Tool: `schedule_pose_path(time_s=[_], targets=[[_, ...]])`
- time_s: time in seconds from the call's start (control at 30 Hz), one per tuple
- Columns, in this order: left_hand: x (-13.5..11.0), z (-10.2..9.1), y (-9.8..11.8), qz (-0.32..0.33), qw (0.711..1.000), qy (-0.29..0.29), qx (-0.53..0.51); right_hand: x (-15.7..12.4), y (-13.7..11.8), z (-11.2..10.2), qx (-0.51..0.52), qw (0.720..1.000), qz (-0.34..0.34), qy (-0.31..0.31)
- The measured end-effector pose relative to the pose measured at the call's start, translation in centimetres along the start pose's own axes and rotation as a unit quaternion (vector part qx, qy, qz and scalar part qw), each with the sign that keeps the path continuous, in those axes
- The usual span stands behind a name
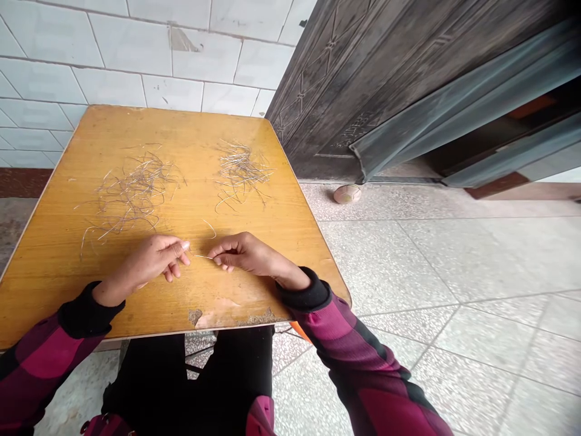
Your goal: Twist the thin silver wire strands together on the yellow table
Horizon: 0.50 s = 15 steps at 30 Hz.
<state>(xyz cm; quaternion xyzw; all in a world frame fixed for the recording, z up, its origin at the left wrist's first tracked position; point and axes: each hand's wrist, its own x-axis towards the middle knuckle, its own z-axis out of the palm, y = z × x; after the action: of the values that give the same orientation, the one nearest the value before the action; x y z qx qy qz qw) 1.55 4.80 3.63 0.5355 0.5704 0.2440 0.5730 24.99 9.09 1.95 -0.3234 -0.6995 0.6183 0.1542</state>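
A short thin wire (203, 257) stretches between my two hands, just above the wooden table (195, 139). My right hand (247, 254) pinches its right end between thumb and forefinger. At the other end, the thumb and forefinger of my left hand (161, 257) are pressed together; the wire's tip there is faint. One loose curved wire (209, 227) lies just beyond my hands. Farther back on the left spreads a tangled heap of bent wires (136, 188). A smaller, denser pile of wires (242, 166) lies back right.
The table's front edge has chipped patches (218, 312), close to my lap. White wall tiles (131, 42) stand behind it. To the right are a dark carved door (327, 91), a grey-green curtain (431, 127), and a ball-like object (347, 194) on the speckled floor (399, 260).
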Motion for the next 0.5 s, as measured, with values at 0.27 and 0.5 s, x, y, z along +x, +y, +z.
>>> schedule_pose_path(time_s=[0.27,0.5], targets=[[0.2,0.4,-0.3,0.002,0.99,0.006,-0.143,0.2,-0.2,0.0,0.07,0.989,-0.052,0.118],[0.1,0.8,-0.4,0.069,0.974,0.059,-0.209,1.6,0.0,1.2,0.347,0.92,-0.014,0.183]])
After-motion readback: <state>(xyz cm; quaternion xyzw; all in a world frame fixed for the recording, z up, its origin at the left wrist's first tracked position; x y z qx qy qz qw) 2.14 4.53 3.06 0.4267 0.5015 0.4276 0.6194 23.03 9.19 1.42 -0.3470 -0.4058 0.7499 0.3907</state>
